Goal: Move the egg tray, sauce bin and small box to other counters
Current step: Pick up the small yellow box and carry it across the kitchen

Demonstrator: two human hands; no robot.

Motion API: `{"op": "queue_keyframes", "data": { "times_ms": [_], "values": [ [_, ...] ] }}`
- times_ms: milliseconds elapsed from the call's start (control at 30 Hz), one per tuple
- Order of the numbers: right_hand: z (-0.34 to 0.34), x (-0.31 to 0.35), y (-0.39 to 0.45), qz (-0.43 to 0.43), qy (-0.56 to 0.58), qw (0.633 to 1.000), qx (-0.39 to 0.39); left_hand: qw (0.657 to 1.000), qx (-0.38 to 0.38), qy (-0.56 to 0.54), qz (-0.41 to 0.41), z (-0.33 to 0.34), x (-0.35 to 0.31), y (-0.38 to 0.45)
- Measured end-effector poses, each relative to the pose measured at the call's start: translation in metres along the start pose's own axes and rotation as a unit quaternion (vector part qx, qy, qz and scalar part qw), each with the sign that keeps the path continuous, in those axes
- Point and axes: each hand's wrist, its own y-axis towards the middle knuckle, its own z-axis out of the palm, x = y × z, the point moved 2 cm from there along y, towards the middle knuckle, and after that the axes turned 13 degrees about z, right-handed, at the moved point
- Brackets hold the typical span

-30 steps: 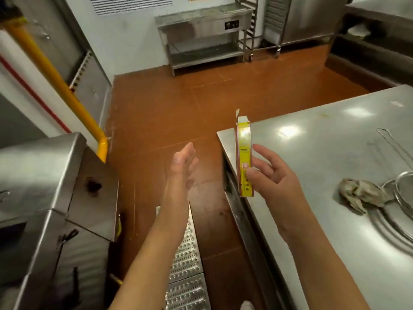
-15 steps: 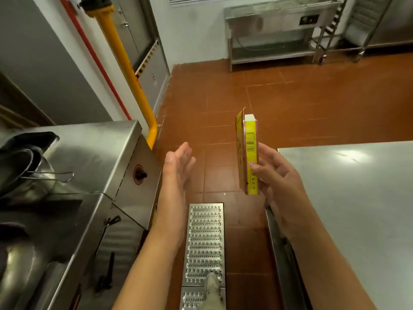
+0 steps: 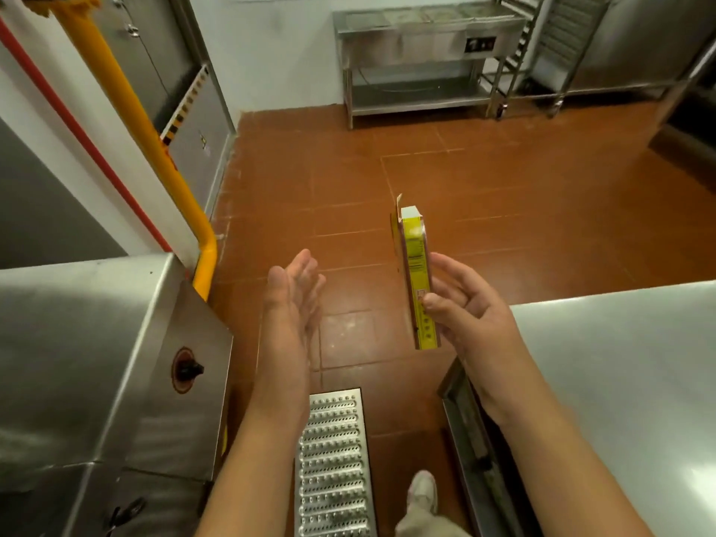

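Note:
A small yellow box with its top flap open stands upright in the air over the orange floor, and my right hand grips its lower half between thumb and fingers. My left hand hovers to the left of the box, flat and empty, fingers stretched forward. A gap separates that hand from the box. No egg tray or sauce bin is in view.
A steel counter fills the right side. A steel cooker with a dark knob stands at left, beside a yellow pipe. A metal floor grate lies below. A steel table and racks line the far wall.
The view has swung left, away from the right counter, so the cloth and strainer are out of sight. The box stays upright in my right hand; my left hand stays open.

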Motion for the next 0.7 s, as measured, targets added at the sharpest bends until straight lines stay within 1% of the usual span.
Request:
{"op": "queue_keyframes", "data": {
  "times_ms": [133, 200, 367, 567, 700],
  "values": [
    [-0.017, 0.018, 0.061, -0.003, 0.010, 1.000, -0.009, 1.000, 0.011, 0.023, -0.007, 0.031, 0.013, 0.060],
    [-0.025, 0.036, 0.094, -0.010, 0.025, 1.000, -0.005, 0.999, 0.015, 0.041, 0.011, 0.048, 0.010, 0.090],
    [-0.029, 0.076, 0.167, -0.013, 0.046, 0.998, 0.034, 0.997, 0.016, 0.070, 0.039, 0.080, 0.001, 0.159],
    [-0.018, 0.092, 0.246, -0.003, 0.035, 0.998, 0.059, 0.994, -0.002, 0.098, 0.053, 0.084, 0.011, 0.236],
    [-0.010, 0.101, 0.306, -0.007, 0.012, 0.999, 0.038, 0.994, 0.007, 0.096, 0.043, 0.079, 0.033, 0.299]
  ]
}}
